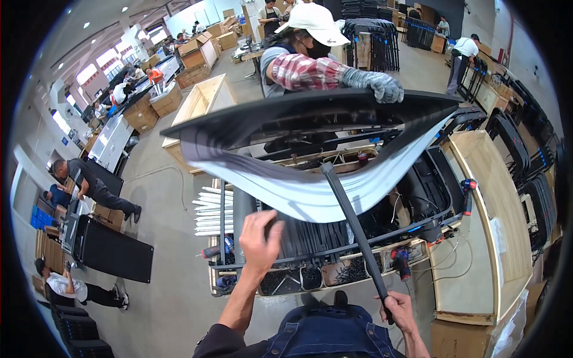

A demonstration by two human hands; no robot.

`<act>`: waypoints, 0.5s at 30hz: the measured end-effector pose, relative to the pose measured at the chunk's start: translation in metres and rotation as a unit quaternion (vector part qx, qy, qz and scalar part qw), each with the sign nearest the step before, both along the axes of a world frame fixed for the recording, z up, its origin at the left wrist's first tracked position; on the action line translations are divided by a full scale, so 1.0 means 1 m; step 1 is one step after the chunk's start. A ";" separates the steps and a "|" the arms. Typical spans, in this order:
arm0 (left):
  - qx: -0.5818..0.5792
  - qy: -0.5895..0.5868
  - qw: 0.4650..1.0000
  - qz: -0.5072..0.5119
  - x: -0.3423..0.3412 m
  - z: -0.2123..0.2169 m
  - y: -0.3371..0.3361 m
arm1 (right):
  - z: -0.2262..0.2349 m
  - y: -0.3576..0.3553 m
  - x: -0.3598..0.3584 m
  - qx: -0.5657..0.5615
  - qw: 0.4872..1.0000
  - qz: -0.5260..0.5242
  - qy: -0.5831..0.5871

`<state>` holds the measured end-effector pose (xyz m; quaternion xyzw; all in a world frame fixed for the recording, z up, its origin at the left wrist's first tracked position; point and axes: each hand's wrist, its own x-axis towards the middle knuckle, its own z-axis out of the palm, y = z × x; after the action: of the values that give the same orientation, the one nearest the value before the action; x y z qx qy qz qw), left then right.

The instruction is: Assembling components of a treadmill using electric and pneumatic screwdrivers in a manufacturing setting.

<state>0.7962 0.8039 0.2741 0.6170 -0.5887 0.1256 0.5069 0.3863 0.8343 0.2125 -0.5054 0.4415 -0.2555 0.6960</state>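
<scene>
From the head view, your left hand reaches forward, fingers curled loosely over the black slatted part lying on the desk; it presses rather than grips. Your right hand is closed around the lower end of a dark bar that runs up to the big curved panel, black on top and pale underneath, held above the middle of the desk. A co-worker's gloved hand holds the panel's far edge.

The panel could tip or twist, in my judgement, because it rests on just your bar and that one gloved hand; if either of you shifts without the other, the near edge could drop onto your left hand. The bar could also slip in your grip, since you hold only its end.

The desk is pale wood with raised edges, crowded along its near edge with trays of dark screws and red-handled power tools; white rods lie at its left edge. Around you is a large factory hall: grey floor, cardboard boxes, stacked black frames, other people working.
</scene>
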 end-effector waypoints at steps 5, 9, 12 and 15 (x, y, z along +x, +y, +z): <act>0.188 -0.035 0.969 -0.156 -0.007 -0.011 -0.030 | 0.038 -0.025 0.048 -0.007 0.998 0.038 0.046; 0.252 0.340 0.879 -0.222 0.018 -0.052 -0.050 | 0.019 -0.072 0.131 -0.069 0.995 0.049 0.048; 0.163 0.476 0.811 -0.299 0.035 -0.045 -0.060 | -0.027 -0.122 0.185 -0.124 0.988 0.025 0.090; 0.136 0.564 0.745 -0.330 0.036 -0.026 -0.065 | -0.059 -0.160 0.223 -0.214 0.965 -0.003 0.153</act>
<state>0.8322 0.7392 0.2480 0.4047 -0.3735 -0.5020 0.6669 0.6094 0.6745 0.1537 -0.6743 0.4791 -0.2660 0.4951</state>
